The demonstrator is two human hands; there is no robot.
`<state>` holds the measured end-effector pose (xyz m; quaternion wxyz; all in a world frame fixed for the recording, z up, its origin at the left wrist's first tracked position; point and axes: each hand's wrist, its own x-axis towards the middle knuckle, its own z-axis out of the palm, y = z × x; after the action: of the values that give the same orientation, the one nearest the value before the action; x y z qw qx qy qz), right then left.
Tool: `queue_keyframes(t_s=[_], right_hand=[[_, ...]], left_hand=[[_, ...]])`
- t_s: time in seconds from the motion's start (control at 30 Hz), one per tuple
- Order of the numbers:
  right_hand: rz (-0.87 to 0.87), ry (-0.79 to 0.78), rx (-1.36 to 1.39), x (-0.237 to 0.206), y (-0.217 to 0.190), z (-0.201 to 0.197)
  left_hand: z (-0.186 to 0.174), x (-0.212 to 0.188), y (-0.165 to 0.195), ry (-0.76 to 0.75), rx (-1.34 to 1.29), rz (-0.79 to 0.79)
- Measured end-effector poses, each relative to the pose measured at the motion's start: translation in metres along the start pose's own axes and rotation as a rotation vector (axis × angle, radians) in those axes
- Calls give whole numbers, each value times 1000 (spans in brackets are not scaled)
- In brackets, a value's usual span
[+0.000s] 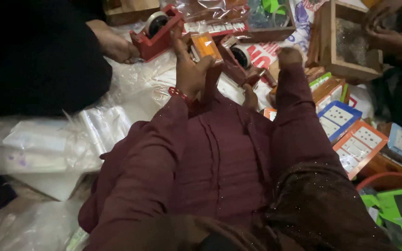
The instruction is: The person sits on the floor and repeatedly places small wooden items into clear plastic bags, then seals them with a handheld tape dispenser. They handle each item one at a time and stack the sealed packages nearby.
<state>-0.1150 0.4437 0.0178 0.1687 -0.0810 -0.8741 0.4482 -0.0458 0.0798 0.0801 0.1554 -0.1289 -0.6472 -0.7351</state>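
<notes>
Two red tape dispensers [157, 30] sit up top. Left hand [189, 69] grips an orange packet [205, 45] between them; right hand [289, 56] is blurred, so can't tell its fingers.

An orange flat package [205, 45] is sitting in the left hand [189, 69]. Blue and orange flat boxes [350, 135] are lying at right, and clear plastic bags [47, 148] are piling at left.

The left hand [189, 69] grips a small orange packet [205, 45], its fingers [178, 39] closed around it. The right hand [289, 56] is blurred near a red tape dispenser [240, 60]. Another person's hand [115, 45] rests against a second red dispenser [157, 29].
</notes>
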Motion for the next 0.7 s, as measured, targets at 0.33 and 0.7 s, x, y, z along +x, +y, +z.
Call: queue_keyframes(t_s=[0.33,0.7], right_hand=[[515,-371,-132,-13,10,44],[648,-293,251,-54,50,16]], left_hand=[[-3,6,5,-59,55,27],[-8,3,-4,-69,-64,-32]])
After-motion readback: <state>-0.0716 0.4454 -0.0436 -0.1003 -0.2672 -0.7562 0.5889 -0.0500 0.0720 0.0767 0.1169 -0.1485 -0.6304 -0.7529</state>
